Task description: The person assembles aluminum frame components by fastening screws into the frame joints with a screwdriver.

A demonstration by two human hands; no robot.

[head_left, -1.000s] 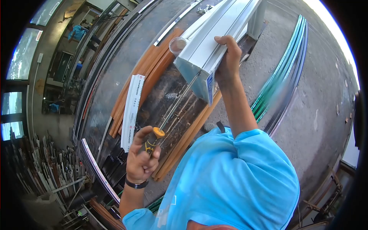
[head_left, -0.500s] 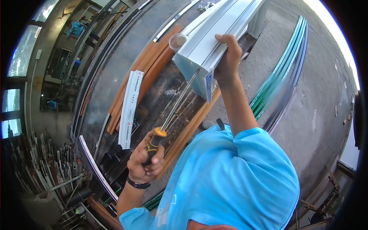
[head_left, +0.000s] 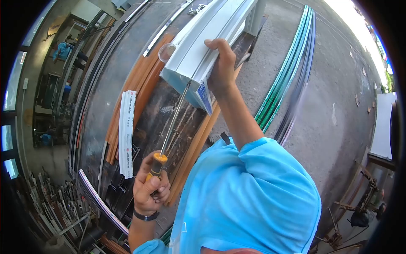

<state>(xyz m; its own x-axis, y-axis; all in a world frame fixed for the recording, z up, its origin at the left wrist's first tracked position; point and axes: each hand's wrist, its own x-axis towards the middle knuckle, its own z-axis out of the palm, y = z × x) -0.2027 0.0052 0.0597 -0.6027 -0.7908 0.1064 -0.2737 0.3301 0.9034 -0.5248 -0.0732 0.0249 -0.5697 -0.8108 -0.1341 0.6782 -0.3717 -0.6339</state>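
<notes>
The left hand (head_left: 149, 188), fingers splayed a second ago, now curls round the screwdriver (head_left: 160, 158), suggesting a fresh grip for turning; the tip stays at the end of the frame (head_left: 196, 48), gripped along its side by the right hand (head_left: 222, 67).

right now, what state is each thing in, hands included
left hand: closed round the screwdriver handle
screwdriver: held slanted, shaft meeting the white frame's near end; tip contact unclear
right hand: gripping the white frame, thumb on top
white frame: held tilted
brown profiles: lying side by side
printed white strip: lying flat, print up
green strips: bunched lengthwise
</notes>
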